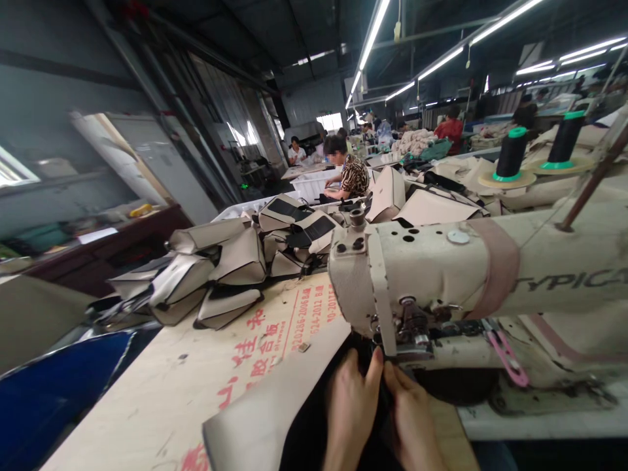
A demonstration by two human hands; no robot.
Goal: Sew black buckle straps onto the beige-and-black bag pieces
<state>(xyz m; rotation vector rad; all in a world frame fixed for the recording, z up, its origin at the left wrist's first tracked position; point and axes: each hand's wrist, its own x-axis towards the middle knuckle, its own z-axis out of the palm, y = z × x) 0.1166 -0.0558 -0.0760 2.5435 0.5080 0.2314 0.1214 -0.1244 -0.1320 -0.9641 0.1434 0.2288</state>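
Observation:
My left hand and my right hand are close together in front of the sewing machine, just below its needle area. Both have their fingers closed on a bag piece, which is beige on one side with black material folded along it. My left thumb points up beside the presser foot area. The edge between my fingers runs in under the machine head; the needle itself is hidden. Part of the black material lies under my wrists.
Several beige bags with black trim are heaped behind the plywood table top. Two black thread cones stand behind the machine. Pink snips lie by its base. A person in a patterned top sits beyond the heap.

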